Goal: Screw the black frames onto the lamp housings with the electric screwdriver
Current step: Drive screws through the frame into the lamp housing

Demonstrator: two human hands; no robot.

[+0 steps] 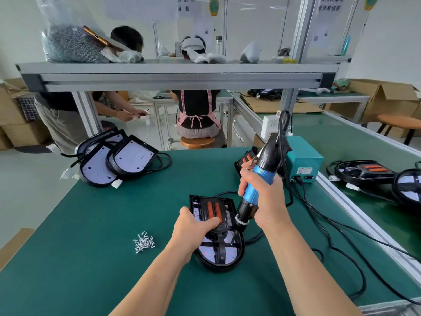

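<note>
A black lamp housing lies on the green table in front of me, with a black frame and two orange bars on its white LED board. My left hand presses down on the frame from the left, fingers over its middle. My right hand grips the blue and black electric screwdriver, tilted, its tip down at the right side of the frame. A small pile of silver screws lies left of the housing.
Several lamp housings are stacked at the table's back left. A teal power box stands at the back right, its black cables trailing across the table's right side. More lamps lie on the neighbouring bench. People work beyond the shelf.
</note>
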